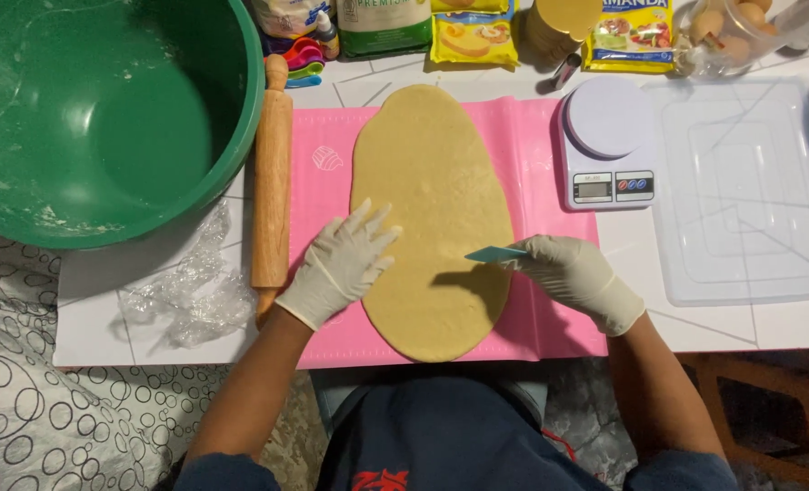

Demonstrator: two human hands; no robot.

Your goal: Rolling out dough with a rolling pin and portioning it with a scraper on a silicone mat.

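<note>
A long oval of rolled-out dough lies uncut on a pink mat, left hand spread flat on its edge, right hand's fingers pinching a blue scraper at its side, rolling pin set aside.

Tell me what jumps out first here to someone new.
The long oval sheet of rolled dough lying on the pink mat at centre. The gloved left hand rests flat on its left edge, while the gloved right hand holds a small teal scraper at its right edge. Next, the big green bowl at upper left, with a wooden rolling pin beside the mat.
</note>
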